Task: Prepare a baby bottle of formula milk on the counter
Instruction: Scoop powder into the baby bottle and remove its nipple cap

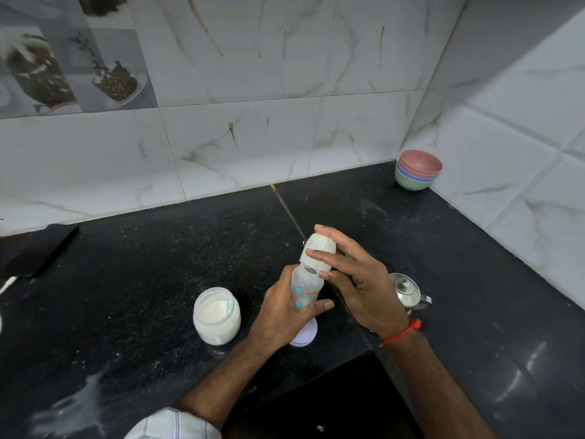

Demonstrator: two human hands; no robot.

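A clear baby bottle [303,288] with blue prints leans over the black counter [158,264], gripped round its body by my left hand [286,312]. Its white cap [319,253] sits tilted just off the bottle's neck, pinched between the fingers and thumb of my right hand [357,280]. An open glass jar of white formula powder [217,315] stands left of my left hand. A round white lid [305,335] lies flat on the counter under my left wrist, partly hidden.
A small steel kettle [408,291] stands right behind my right hand. Stacked coloured bowls [418,169] sit in the far right corner by the tiled wall. A dark board [34,248] lies at the left. White smears [76,410] mark the near-left counter.
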